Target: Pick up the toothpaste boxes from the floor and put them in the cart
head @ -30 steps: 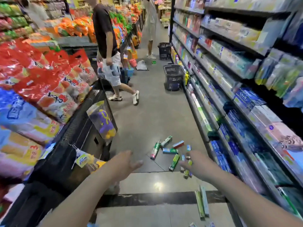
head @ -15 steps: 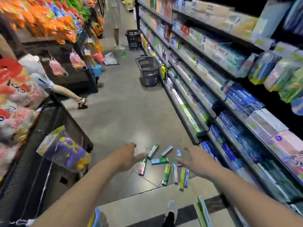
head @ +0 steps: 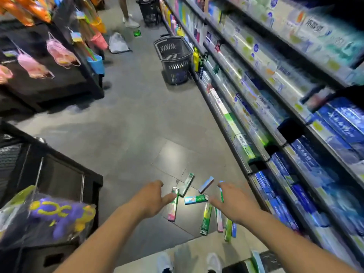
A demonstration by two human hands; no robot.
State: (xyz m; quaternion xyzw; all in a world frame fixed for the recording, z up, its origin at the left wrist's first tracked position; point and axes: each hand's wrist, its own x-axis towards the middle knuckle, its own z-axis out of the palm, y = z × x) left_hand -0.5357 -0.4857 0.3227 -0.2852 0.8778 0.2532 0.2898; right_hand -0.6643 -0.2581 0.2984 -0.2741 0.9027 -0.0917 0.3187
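Several toothpaste boxes lie scattered on the grey floor just ahead of my feet: a green and pink box, a teal box lying crosswise, a green box and others partly behind my right hand. My left hand hovers over the left side of the pile with fingers spread, holding nothing. My right hand reaches over the right side, fingers also spread and empty. A dark basket cart stands farther up the aisle beside the shelves.
Shelves of boxed toothpaste run along the right. A black display stand with a bagged purple toy is at my left. A person's legs, a second basket and a white bag are far up the aisle.
I have stepped forward and tilted my view down; the boxes are now closer under my hands, and both hands have lowered toward them. The walking person at left has left the view.
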